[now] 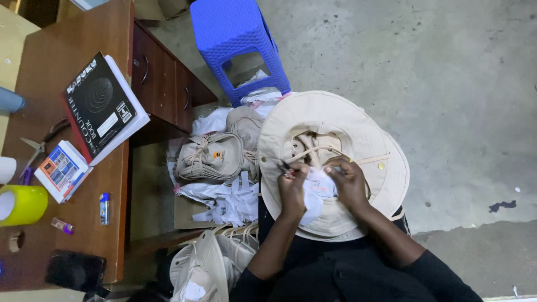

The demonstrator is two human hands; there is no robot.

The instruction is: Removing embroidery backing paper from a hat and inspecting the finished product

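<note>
On the wooden bench at far left we see a yellow tape roll and a black book. Next comes a pile of beige hats. On our lap lies an upturned cream sun hat; our left hand and right hand both pinch white paper inside it.
</note>
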